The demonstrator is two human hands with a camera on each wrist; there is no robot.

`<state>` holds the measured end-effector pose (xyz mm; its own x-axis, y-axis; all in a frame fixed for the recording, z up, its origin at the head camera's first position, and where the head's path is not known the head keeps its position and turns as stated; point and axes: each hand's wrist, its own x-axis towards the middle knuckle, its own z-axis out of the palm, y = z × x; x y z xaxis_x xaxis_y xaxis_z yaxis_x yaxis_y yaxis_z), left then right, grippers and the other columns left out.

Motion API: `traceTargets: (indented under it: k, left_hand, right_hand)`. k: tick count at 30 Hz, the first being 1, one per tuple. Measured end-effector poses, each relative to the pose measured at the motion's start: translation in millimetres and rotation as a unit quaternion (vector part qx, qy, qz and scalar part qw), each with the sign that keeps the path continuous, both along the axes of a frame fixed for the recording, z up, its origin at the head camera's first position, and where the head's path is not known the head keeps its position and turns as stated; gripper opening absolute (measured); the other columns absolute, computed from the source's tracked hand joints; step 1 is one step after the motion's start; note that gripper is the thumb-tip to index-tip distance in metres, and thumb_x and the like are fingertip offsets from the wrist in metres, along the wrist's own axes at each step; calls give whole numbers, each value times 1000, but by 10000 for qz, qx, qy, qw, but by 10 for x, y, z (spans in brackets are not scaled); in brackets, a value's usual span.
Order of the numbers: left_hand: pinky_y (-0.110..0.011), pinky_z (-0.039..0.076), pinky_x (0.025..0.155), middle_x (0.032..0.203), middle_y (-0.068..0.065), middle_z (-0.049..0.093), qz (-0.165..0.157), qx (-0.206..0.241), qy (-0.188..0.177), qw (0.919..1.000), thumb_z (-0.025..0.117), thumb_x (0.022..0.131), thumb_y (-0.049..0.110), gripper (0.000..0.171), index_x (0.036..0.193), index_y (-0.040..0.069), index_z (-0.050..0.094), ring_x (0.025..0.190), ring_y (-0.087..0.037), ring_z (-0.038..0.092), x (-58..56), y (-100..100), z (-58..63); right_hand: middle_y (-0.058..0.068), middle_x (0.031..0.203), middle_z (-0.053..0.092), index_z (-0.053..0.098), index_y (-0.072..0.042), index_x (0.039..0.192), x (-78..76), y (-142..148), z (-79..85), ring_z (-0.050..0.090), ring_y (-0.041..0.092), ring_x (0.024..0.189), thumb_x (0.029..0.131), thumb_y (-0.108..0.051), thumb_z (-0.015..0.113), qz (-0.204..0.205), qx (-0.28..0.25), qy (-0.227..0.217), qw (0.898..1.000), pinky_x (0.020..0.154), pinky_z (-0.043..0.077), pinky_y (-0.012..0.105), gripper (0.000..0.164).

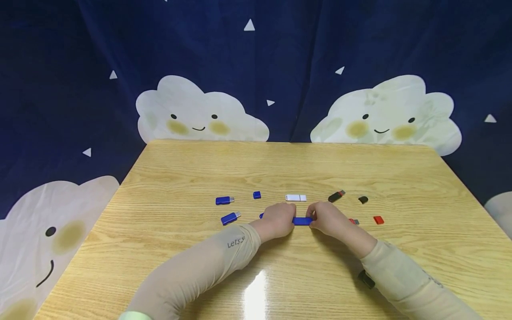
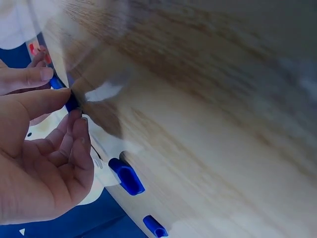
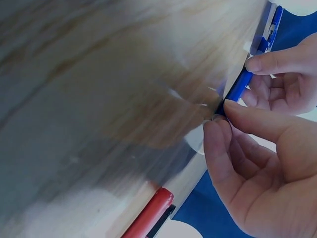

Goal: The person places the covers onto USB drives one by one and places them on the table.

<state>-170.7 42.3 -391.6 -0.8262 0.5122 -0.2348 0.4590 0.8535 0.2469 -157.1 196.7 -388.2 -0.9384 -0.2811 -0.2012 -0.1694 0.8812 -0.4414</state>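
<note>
A blue USB flash drive (image 1: 302,221) lies between both hands at the middle of the table, no metal plug showing. My left hand (image 1: 278,220) pinches its left end. At the opposite end, thumb and fingertips of my right hand (image 1: 329,219) grip it. The left wrist view shows the drive (image 2: 72,101) between thumb and fingers, low over the wood. In the right wrist view the drive (image 3: 238,85) slants between the two thumbs. Beside my left hand, a blue cap (image 1: 262,215) is mostly hidden; a red USB drive (image 1: 354,221) is partly covered by my right wrist.
Two blue USB drives (image 1: 225,200) with bare plugs lie left, near another blue cap (image 1: 257,194). A white drive (image 1: 295,198) lies behind my hands. Right are a black-and-red drive (image 1: 337,196), black cap (image 1: 363,199) and red cap (image 1: 378,219). A dark object (image 1: 366,279) shows by my right sleeve.
</note>
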Motion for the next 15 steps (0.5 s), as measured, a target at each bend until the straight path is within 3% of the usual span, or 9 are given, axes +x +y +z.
traceTargets:
  k: [8,15]
  left_hand:
    - [-26,43,53,80,2,62,84,208,51,9997,64,85,21,12,92,12,60,67,-11,53,-7,-62,60]
    - [-27,45,60,89,0,65,518,756,83,9958,60,87,21,18,102,11,62,74,-12,56,-114,-369,299]
  right_hand:
    - [3,67,56,63,-3,79,1,13,-10,47,14,61,74,2,69,-8,-95,-60,9999,56,36,24,9]
    - [2,68,55,63,-3,81,-6,22,-16,46,14,62,75,0,69,-19,-40,-87,10000,56,35,25,9]
